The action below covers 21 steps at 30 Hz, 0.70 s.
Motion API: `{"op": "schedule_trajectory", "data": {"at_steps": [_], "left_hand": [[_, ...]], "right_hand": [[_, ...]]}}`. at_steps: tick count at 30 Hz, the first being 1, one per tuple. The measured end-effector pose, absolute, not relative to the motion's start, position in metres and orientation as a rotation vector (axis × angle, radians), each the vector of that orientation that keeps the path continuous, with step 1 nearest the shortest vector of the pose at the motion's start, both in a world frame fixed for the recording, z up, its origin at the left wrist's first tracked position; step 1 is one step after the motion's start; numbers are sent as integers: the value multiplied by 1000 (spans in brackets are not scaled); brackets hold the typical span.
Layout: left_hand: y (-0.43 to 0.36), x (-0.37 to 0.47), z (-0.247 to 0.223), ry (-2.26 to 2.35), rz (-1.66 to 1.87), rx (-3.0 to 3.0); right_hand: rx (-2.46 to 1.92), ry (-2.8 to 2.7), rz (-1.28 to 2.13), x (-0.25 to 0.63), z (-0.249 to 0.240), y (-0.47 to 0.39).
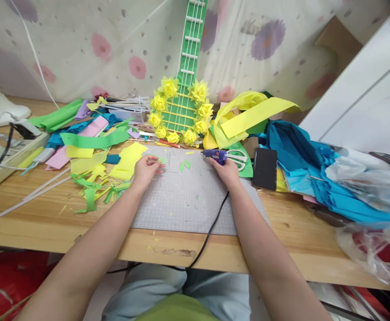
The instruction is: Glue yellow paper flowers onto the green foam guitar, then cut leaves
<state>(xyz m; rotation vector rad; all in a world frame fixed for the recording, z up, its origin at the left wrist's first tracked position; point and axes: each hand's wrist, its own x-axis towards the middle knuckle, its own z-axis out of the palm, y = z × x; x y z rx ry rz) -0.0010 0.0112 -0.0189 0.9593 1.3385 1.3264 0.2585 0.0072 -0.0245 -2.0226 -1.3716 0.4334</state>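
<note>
My left hand is over the upper left of the grey cutting mat. Its thumb and fingertips pinch a small green paper leaf. My right hand grips a purple-blue glue gun at the mat's upper right, its nozzle pointing left; the hand hides most of the handle. White-handled scissors lie just beyond that hand. Between both hands, loose green paper leaves rest on the mat. Behind it leans a green paper guitar ringed with yellow paper flowers.
Green and yellow paper scraps spread left of the mat. A black phone and blue crepe paper lie to the right. The black cord crosses the mat and table edge. A power strip sits far left.
</note>
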Motion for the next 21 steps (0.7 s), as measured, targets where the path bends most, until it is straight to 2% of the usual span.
{"op": "schedule_trajectory", "data": {"at_steps": [10,15,18,21], "left_hand": [[13,-3,-22,1341,1333,986],[14,-3,-23,1346,1331,997],[14,-3,-24,1344,1326,1003],[13,-3,-24,1347,1316,1009]], "right_hand": [[-2243,-1809,49,277,12,-9],[-2553,-1956,238,270,42,-25],[-2310,-2162,251,243,42,-30],[-1833,-2345,73,206,32,-26]]}}
